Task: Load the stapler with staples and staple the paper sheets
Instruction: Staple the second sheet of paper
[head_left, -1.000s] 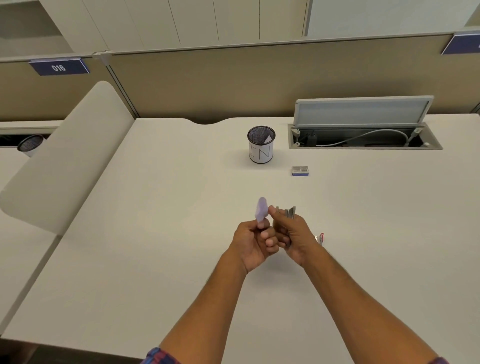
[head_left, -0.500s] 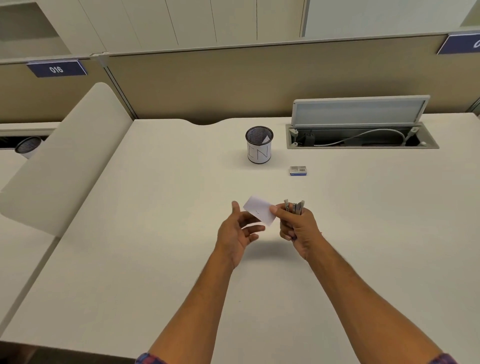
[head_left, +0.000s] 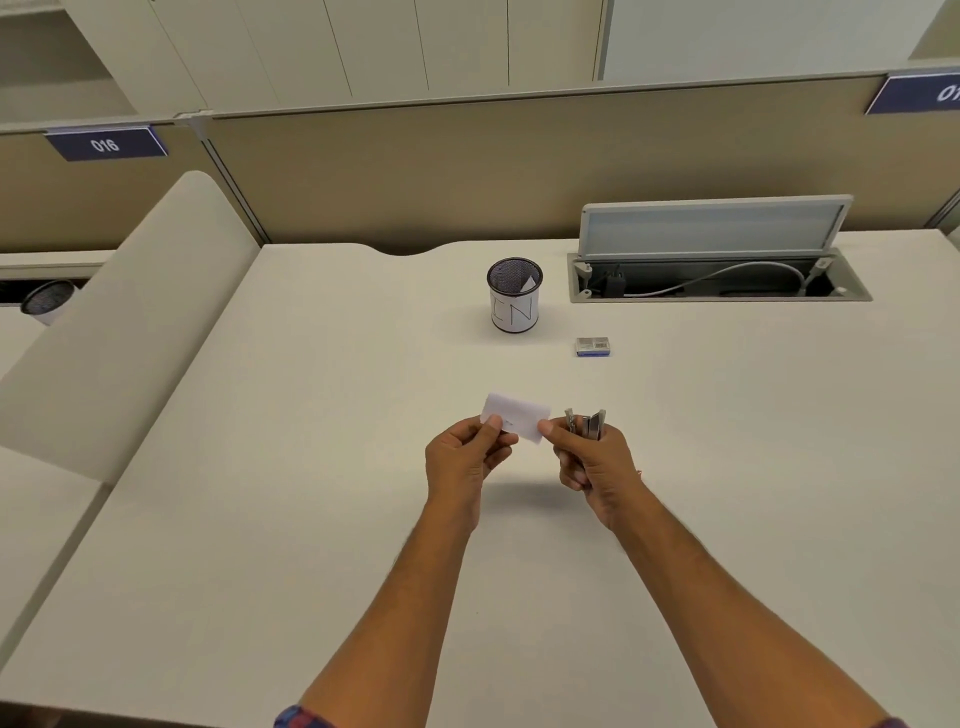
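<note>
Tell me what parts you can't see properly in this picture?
- Stapler: the right hand wraps it in the head view; only its metal tips stick out, so staples inside cannot be seen.
- Paper slip: too small and blurred to count sheets.
- Small box: label too tiny to read.
- Mesh cup: its wall hides most of the contents.

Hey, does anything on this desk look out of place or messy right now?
Only the cable hatch at the desk's back stands open, its lid tilted up and a cable exposed. Nothing looks spilled or damaged.

Paper slip (head_left: 516, 422) between hands, seemingly.
</note>
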